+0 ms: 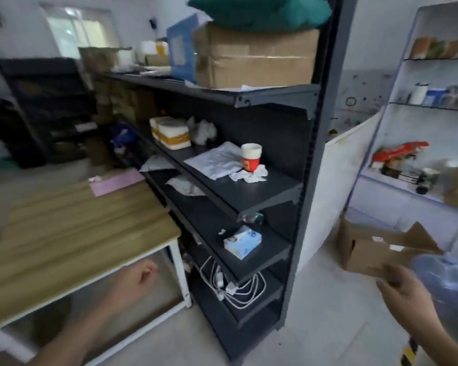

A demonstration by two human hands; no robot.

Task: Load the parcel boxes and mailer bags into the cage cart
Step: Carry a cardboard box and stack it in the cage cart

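The left hand (140, 276) was low in the view, in front of the white leg of the wooden tabletop (77, 233). Its fingers were curled in toward the palm and it held nothing.

The right hand (405, 291) was stretched toward an open cardboard box (365, 247) that stood on the floor (328, 299) at the right, beside the dark shelf rack (315, 154). The fingertips were at the near flap of this box and seemed to touch its edge. The hand was much blurred, so I cannot tell whether it gripped the flap or only rested against it. This box was the parcel nearest to either hand, and it was well apart from the left hand.

Other parcels lay on the rack, between the two hands and farther away. A white mailer bag (217, 159) lay flat on the second shelf, with a red and white paper cup (251, 157) standing at its right edge. Two taped white foam boxes (171, 133) sat further back on the same shelf. A large brown carton (257, 59) stood on the top shelf under a green bundle (259, 11). On a lower shelf lay a blue tissue pack (242, 241), and under it some white cables (236, 286). Neither hand touched anything on the rack.
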